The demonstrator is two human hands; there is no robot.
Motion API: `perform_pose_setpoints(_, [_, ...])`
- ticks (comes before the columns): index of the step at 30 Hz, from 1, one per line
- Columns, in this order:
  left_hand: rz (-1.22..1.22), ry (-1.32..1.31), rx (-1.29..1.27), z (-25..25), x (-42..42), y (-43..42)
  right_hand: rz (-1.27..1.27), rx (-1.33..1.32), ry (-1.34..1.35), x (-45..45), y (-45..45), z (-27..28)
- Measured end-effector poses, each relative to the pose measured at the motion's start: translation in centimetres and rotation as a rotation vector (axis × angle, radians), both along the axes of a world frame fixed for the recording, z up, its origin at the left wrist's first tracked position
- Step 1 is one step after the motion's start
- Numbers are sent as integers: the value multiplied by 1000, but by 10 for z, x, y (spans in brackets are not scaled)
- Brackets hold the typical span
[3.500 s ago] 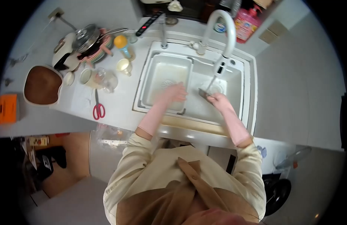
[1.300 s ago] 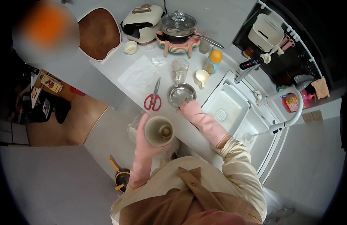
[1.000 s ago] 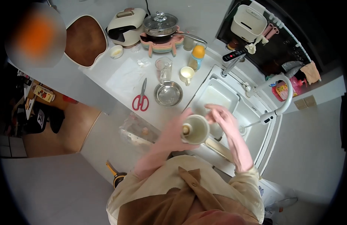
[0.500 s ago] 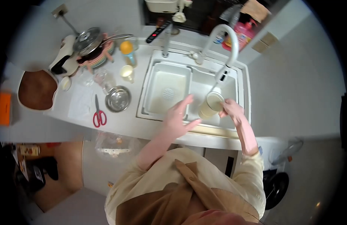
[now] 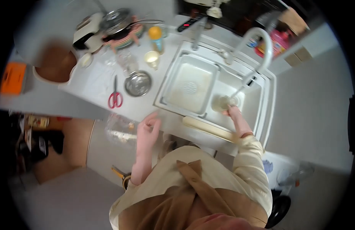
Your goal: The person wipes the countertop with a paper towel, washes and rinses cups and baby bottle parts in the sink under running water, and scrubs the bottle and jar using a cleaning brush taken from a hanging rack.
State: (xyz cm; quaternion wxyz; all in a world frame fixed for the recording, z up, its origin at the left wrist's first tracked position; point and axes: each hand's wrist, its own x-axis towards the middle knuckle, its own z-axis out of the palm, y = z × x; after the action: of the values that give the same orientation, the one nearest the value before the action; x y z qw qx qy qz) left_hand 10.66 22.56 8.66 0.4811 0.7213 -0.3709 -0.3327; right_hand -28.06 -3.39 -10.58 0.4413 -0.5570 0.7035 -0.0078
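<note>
Lying on counter (image 5: 156, 86) at left: scissors (image 5: 115, 92), red handles near. Bowl (image 5: 138, 83), just right of scissors. Left hand (image 5: 148, 129), gloved, fingers loosely curled, at counter's near edge. Mug (image 5: 151, 58), beyond bowl. Sink (image 5: 191, 73), two basins. Cup (image 5: 222, 103), in right basin. Right hand (image 5: 236, 115), gloved, pinching cup from near side. Tap (image 5: 268, 51), white, arched beyond.

We can read no words, brands or numbers here. We see a red light on the black device (image 5: 191, 23), too small for us to make out any digits, and printing on the pink bottle (image 5: 278, 41) and on the pale pack (image 5: 37, 121) at lower left, both too blurred for us to decipher.
</note>
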Motion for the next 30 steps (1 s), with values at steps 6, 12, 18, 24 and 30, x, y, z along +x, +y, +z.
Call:
perform_pose_setpoints(6, [342,-177,3,-11,80,9,-151,149,-58,-27,0,22])
perform_pose_setpoints(12, [527,-585,451,-5,242,-20,-248,12,-202,-45,26,90])
perform_pose_setpoints(18, [449,-658,754,-44,328,-91,-325,-77,-162,-18,56,121])
perform_pose_setpoints(24, [517,-815,316,-137,358,-103,-426,-131,-171,-11,65,131])
perform_pose_setpoints(30, [913,-672,-10,-128,400,-84,-465,-167,-115,-3,75,148])
